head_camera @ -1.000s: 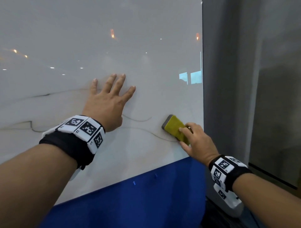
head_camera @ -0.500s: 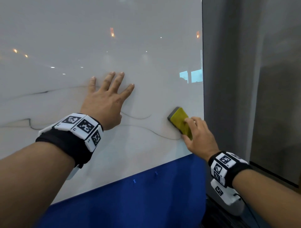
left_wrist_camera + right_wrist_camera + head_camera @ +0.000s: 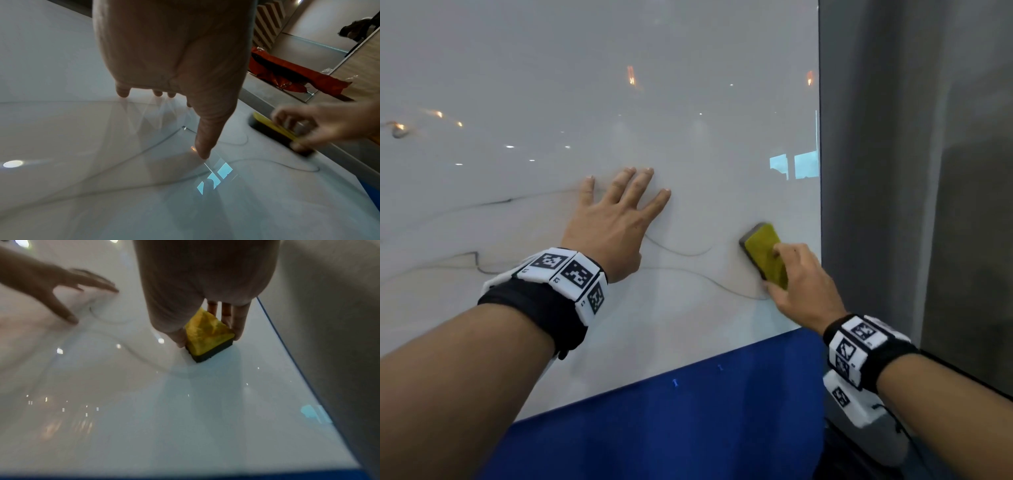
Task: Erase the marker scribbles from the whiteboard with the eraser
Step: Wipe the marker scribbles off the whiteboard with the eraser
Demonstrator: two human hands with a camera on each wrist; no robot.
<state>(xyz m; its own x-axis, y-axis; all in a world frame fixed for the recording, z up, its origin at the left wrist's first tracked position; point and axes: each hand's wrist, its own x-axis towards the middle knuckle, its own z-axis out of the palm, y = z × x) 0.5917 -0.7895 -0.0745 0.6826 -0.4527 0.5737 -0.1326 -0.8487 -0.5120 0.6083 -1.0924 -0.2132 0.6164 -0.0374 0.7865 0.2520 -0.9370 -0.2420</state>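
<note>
Whiteboard (image 3: 688, 102) cleaning, seen from the head camera and both wrist cameras. The right hand (image 3: 803, 281) grips the eraser (image 3: 765, 251), yellow back outward and dark felt face flat against the board, close to the board's right edge; the right wrist view shows the thumb on one long side and the fingers (image 3: 238, 321) curled along the other. Over the past second the eraser has climbed a little up the board, from the right end of the lower marker line (image 3: 709, 279) to a spot just above it, and it has turned slightly more upright. That end of the line now shows as a small hook just below and left of the hand, so the stroke appears not to have taken it off, though the line is thin and faint here and a partial wipe cannot be ruled out. The left hand (image 3: 616, 222) has kept its place, laid on the board with fingers straight and spread, holding nothing; the left wrist view shows its fingertips (image 3: 202, 154) touching the surface. A shorter curved line (image 3: 681, 251) runs from that hand toward the eraser, and darker scribbles (image 3: 476, 260) lie further left. Most of the marks therefore remain, and the work is judged to be at an early stage, with leftward strokes along both lines still needed.
</note>
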